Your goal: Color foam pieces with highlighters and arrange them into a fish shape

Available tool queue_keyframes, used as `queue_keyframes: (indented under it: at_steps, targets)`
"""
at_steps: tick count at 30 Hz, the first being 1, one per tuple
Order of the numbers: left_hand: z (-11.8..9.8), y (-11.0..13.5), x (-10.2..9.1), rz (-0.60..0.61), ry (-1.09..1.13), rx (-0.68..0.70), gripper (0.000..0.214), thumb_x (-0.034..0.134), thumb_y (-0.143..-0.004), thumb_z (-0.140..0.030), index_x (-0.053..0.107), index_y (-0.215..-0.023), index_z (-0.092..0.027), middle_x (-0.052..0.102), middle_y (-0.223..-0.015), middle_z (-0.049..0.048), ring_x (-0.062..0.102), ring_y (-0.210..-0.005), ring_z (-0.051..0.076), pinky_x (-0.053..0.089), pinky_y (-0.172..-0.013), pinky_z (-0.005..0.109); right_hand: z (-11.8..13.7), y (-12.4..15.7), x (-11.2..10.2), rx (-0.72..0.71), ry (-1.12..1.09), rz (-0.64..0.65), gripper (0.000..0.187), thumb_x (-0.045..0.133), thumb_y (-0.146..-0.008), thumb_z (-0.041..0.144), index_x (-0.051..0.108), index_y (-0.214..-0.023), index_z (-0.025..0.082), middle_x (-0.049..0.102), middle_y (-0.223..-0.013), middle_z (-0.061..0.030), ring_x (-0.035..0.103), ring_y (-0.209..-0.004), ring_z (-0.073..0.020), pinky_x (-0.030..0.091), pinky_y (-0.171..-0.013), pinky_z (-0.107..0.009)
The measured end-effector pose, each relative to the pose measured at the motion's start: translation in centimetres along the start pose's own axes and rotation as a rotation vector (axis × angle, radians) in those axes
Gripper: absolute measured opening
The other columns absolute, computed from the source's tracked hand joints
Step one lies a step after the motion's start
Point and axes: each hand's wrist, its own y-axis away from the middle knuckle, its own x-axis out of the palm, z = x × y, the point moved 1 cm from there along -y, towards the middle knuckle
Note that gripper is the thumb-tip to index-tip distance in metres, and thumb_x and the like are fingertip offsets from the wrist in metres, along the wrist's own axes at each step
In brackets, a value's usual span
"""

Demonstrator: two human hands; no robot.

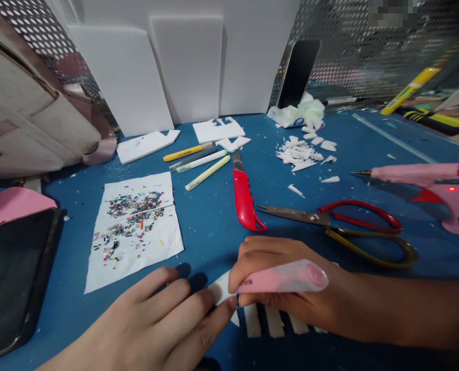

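Note:
My right hand (283, 268) is closed around a pink marker (287, 278), its tip pointing left onto a white foam piece (219, 288) on the blue table (214, 221). My left hand (163, 319) lies flat with fingers stretched out, its fingertips pressing on that same foam piece. Several white foam strips (272, 322) lie side by side just under my right hand.
A red utility knife (244, 198), red-handled scissors (338, 224) and a pink glue gun (438, 188) lie behind my hands. A white paper with glitter bits (132, 226) sits left, a dark phone (13, 278) far left. Pens (198, 162), foam scraps (302, 152) and white boards (186, 67) stand farther back.

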Motion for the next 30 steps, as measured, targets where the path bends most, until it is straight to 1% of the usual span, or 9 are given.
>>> queue_keyframes:
  at_steps: [4,8,13,16,20,22,26,29,30]
  targets:
    - [-0.06,0.03,-0.2,0.015,0.013,-0.014,0.039,0.034,-0.111,-0.023,0.064,-0.136,-0.016,0.068,-0.111,0.0035,0.054,-0.087,0.021,0.038,-0.09,0.04,0.07,0.06,-0.08,-0.002,0.01,0.001,0.038,0.043,-0.11,0.036,0.065,-0.091,0.012,0.057,-0.082,-0.0011,0.051,-0.074,-0.0118,0.041,-0.067,-0.023]
    - [-0.02,0.03,-0.39,0.079,0.004,-0.015,0.038,0.037,-0.11,-0.02,0.06,-0.14,-0.018,0.068,-0.116,0.0023,0.056,-0.091,0.021,0.038,-0.094,0.04,0.08,0.02,-0.09,0.004,0.022,0.004,0.039,0.042,-0.111,0.036,0.066,-0.091,0.012,0.057,-0.082,-0.0015,0.051,-0.075,-0.012,0.041,-0.068,-0.023]
    - [0.03,0.23,0.01,0.0,0.009,-0.005,0.041,0.032,-0.112,-0.028,0.064,-0.136,-0.019,0.069,-0.113,0.0019,0.054,-0.087,0.02,0.037,-0.092,0.04,0.11,-0.05,-0.06,-0.006,0.026,0.006,0.037,0.043,-0.111,0.035,0.066,-0.092,0.013,0.057,-0.082,-0.0016,0.052,-0.074,-0.0125,0.041,-0.068,-0.023]
    - [0.04,0.33,0.25,-0.003,0.003,-0.004,0.039,0.034,-0.112,-0.027,0.064,-0.136,-0.02,0.07,-0.112,0.0018,0.054,-0.088,0.02,0.037,-0.093,0.04,0.2,0.03,-0.07,-0.012,0.024,0.007,0.035,0.043,-0.111,0.033,0.066,-0.094,0.012,0.058,-0.083,-0.0022,0.052,-0.075,-0.0126,0.042,-0.068,-0.023]
    - [0.11,0.06,-0.02,-0.039,-0.005,-0.009,0.039,0.033,-0.111,-0.023,0.066,-0.134,-0.022,0.07,-0.109,0.0009,0.054,-0.086,0.02,0.037,-0.092,0.039,0.2,0.11,-0.09,-0.001,0.026,0.003,0.023,0.05,-0.108,0.024,0.066,-0.095,0.013,0.059,-0.084,-0.0017,0.052,-0.076,-0.0125,0.042,-0.069,-0.023]
    - [0.18,-0.26,-0.24,-0.031,-0.014,-0.004,0.039,0.034,-0.111,-0.021,0.067,-0.132,-0.024,0.071,-0.107,-0.0003,0.054,-0.084,0.019,0.038,-0.092,0.038,0.15,0.09,-0.09,0.009,0.022,-0.001,0.021,0.052,-0.107,0.022,0.066,-0.095,0.012,0.058,-0.084,-0.0014,0.052,-0.076,-0.0123,0.042,-0.069,-0.023]
    - [0.22,-0.61,-0.33,-0.006,-0.013,0.003,0.039,0.035,-0.111,-0.023,0.07,-0.128,-0.027,0.072,-0.104,-0.0024,0.055,-0.082,0.018,0.039,-0.09,0.036,0.07,0.01,-0.05,0.008,0.014,0.002,0.025,0.05,-0.108,0.024,0.066,-0.093,0.012,0.058,-0.083,-0.0015,0.052,-0.076,-0.0122,0.042,-0.068,-0.022]
    - [0.14,-0.31,-0.13,-0.032,-0.003,-0.006,0.039,0.035,-0.11,-0.021,0.068,-0.131,-0.025,0.071,-0.107,-0.0009,0.054,-0.084,0.019,0.037,-0.092,0.039,0.05,0.05,-0.02,0.004,0.019,0.0,0.022,0.053,-0.107,0.022,0.066,-0.093,0.013,0.058,-0.084,-0.0012,0.052,-0.076,-0.0121,0.042,-0.069,-0.022]
    - [0.11,-0.16,-0.04,-0.023,-0.004,-0.004,0.039,0.035,-0.11,-0.021,0.066,-0.133,-0.024,0.071,-0.109,-0.0002,0.054,-0.086,0.02,0.037,-0.093,0.039,0.07,0.07,-0.03,-0.002,0.021,-0.003,0.022,0.053,-0.107,0.023,0.066,-0.093,0.013,0.058,-0.084,-0.0014,0.052,-0.077,-0.0122,0.042,-0.069,-0.023]
